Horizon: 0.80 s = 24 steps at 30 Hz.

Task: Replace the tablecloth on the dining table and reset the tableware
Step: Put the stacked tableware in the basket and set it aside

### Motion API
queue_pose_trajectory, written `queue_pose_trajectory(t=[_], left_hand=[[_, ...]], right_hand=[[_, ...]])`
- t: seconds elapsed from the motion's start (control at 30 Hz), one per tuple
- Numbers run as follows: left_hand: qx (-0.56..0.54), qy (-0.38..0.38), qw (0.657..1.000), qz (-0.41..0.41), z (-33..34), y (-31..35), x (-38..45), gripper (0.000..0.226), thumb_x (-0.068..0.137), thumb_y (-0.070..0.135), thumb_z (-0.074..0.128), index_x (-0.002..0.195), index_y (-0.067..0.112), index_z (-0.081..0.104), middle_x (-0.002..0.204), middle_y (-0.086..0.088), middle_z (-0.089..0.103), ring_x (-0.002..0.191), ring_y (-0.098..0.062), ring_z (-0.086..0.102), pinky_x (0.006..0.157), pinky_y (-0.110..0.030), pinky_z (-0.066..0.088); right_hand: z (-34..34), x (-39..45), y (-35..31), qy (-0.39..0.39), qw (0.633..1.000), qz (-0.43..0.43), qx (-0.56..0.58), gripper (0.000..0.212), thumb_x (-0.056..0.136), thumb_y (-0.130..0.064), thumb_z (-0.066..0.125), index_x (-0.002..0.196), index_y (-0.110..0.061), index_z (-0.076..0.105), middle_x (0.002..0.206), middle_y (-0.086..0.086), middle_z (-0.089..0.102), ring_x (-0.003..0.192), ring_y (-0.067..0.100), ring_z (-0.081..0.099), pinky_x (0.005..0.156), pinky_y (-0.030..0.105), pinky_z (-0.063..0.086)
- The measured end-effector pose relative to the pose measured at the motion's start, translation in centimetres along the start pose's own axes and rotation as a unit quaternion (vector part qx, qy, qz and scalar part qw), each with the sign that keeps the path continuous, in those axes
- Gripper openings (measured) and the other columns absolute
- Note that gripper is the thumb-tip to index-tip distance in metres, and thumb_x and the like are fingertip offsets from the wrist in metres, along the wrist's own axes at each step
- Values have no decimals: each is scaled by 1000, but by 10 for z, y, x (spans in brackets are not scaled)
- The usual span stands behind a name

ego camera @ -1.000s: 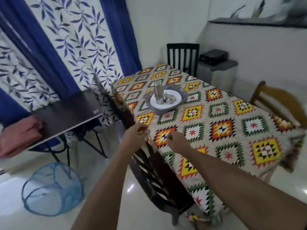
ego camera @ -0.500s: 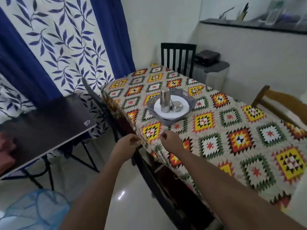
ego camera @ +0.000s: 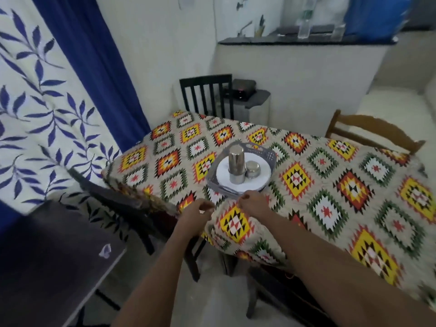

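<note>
Both hands had moved up from the worktop's near edge toward the tray: reset looked due to start by clearing it. Left hand [ego camera: 197, 214] grip curled, empty, just short. Right hand [ego camera: 253, 201] grip at tray [ego camera: 271, 155] rim, 6 o'clock; clamped or not, can't tell. Tray sat mid-tablecloth [ego camera: 325, 208], holding white plate [ego camera: 256, 182], tall steel tumbler [ego camera: 236, 166], small steel bowl [ego camera: 253, 169] at its 3 o'clock.

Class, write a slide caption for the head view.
Both hands reach for the grey tray on the patterned tablecloth.
</note>
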<state>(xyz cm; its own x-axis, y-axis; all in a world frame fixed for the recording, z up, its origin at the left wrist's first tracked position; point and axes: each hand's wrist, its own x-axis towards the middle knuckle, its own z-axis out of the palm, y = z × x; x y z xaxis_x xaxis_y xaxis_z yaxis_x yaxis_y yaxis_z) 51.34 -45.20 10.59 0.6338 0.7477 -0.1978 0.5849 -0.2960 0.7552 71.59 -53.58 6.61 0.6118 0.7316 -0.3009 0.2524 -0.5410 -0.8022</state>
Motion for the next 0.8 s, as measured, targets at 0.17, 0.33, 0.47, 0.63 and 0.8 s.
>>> queue_pose_trajectory(t=[0.17, 0.33, 0.47, 0.63, 0.8], left_hand=[[-10, -12, 999, 34, -50, -13, 79, 12, 96, 23, 59, 104, 29, 66, 102, 9, 70, 90, -11, 70, 85, -44, 58], [-12, -41, 998, 37, -63, -13, 168, 17, 95, 16, 53, 99, 27, 66, 106, 2, 69, 96, -19, 67, 86, -45, 57], [11, -52, 998, 32, -62, -5, 236, 26, 98, 9, 44, 95, 25, 64, 104, -3, 69, 90, -21, 69, 82, -45, 58], [25, -88, 995, 36, -56, 16, 307, 28, 101, 9, 40, 96, 21, 65, 100, 0, 68, 85, -15, 70, 77, -44, 58], [46, -144, 985, 86, -42, 43, 382, 28, 99, 10, 41, 101, 20, 67, 104, -6, 69, 90, -26, 69, 79, -48, 58]], right_hand=[[33, 21, -36, 42, 948, 153, 275, 12, 94, -11, 59, 84, -4, 63, 79, 19, 63, 70, 25, 59, 65, 37, 53], [57, 66, -51, 40, 880, 233, 411, 26, 99, -12, 41, 78, -6, 55, 55, 6, 51, 42, 17, 47, 46, 27, 42], [82, 103, -53, 54, 829, 303, 468, 33, 104, -20, 35, 110, -1, 62, 55, 5, 46, 42, 18, 46, 47, 26, 43], [93, 133, -59, 82, 748, 362, 549, 28, 103, -28, 42, 94, -5, 56, 59, 9, 51, 50, 22, 48, 51, 29, 45], [96, 156, -51, 117, 704, 378, 590, 27, 98, -8, 37, 75, -7, 50, 40, 4, 42, 29, 16, 35, 32, 20, 32]])
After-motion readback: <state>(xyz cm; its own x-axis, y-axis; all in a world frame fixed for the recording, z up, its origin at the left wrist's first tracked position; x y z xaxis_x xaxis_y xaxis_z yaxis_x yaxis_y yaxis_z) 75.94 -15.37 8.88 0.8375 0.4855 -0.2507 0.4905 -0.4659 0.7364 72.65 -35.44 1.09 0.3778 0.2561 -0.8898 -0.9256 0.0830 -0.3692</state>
